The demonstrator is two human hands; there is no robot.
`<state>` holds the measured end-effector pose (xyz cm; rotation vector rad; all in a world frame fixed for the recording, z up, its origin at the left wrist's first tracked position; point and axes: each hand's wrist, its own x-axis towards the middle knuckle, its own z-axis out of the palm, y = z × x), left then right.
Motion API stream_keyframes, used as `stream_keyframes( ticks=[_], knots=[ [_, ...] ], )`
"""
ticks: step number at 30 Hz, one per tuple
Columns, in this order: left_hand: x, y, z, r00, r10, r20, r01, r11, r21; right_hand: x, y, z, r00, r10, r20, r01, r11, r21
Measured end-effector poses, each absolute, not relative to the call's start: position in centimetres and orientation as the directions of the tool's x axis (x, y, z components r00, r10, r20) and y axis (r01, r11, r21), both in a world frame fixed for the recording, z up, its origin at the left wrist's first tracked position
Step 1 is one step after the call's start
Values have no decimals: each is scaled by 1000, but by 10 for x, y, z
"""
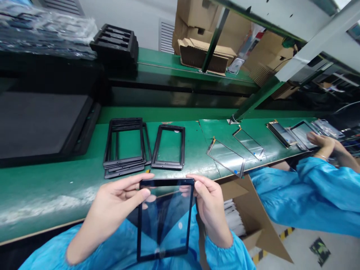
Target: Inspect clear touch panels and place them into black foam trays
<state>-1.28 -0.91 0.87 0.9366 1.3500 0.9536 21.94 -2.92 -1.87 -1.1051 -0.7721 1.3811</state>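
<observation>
Between my two hands is a black-framed touch screen panel (165,221), see-through in the middle, held upright in front of my body. My left hand (120,202) pinches its upper left corner between thumb and fingers. At the upper right corner, my right hand (209,202) grips the frame the same way. On the bench just beyond lie a single black plastic frame (182,150) and, left of it, a stack of black frames (123,165). To the right rest two clear glass panels, a nearer one (227,157) and a farther one (249,144), with orange flex tails.
The green bench (84,187) runs across, with a large black tray stack (42,123) at left. A post (253,99) rises from it. Below the bench edge stands an open carton (261,221). At right, a co-worker's hands (323,142) work beside more panels (281,133).
</observation>
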Motion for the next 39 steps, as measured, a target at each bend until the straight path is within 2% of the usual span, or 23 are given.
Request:
stream_keyframes(
  ticks=[8,20,29,39],
  knots=[
    [-16,-9,11,81,962,-260,64,256,965,217,-27,-11,223,968,-116,-163,-80,-983],
    [-5,-14,3,99,951,-292,-10,294,956,222,-31,-18,355,929,-102,1,-110,-994],
    [-5,-13,6,124,950,-286,-18,290,957,221,-30,-28,332,931,-149,-36,-146,-989],
    [-10,-13,0,97,970,-222,61,217,974,218,-41,-21,345,938,-20,97,-57,-994]
  ],
)
